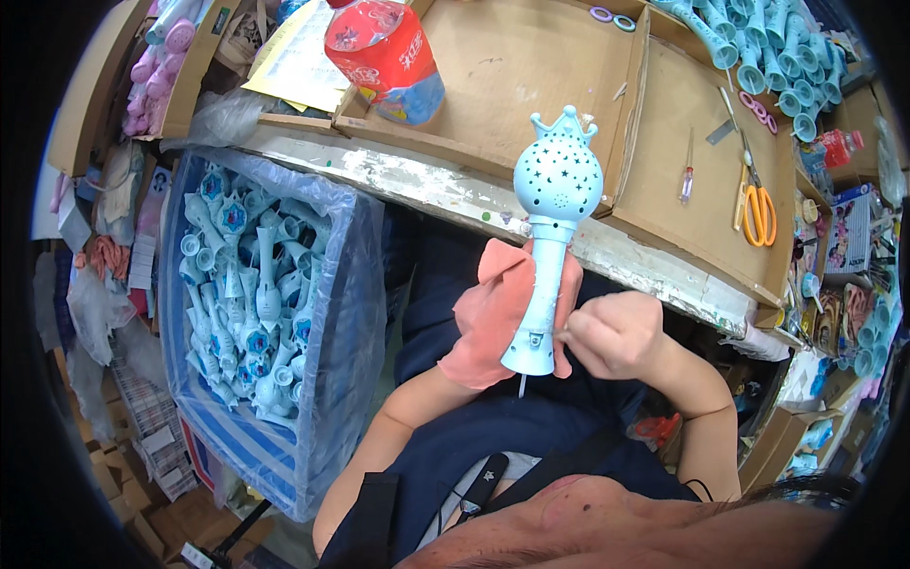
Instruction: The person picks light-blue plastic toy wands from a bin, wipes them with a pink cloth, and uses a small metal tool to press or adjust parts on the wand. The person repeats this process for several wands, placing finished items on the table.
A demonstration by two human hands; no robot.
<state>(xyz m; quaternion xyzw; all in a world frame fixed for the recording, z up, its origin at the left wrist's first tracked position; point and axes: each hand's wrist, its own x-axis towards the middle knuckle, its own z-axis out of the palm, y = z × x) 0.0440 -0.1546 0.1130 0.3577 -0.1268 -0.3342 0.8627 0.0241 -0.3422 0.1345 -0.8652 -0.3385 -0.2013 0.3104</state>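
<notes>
Nr striped bin (346, 379) & tray (659, 194) w/ scissors (755, 185), L hand (498, 308) grips wand (548, 256) thru cloth (466, 365), R hand (616, 334) curled closed.

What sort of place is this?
Probably a small toy workshop: a striped bin holds many pale blue wand pieces, scissors lie in a cardboard tray, and the left hand grips a crown-topped wand.

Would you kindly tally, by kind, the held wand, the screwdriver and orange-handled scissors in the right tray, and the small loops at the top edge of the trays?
Held wand: 1
Screwdriver: 1
Orange-handled scissors: 1
Purple loop: 1
Blue loop: 1
Total: 5
</notes>
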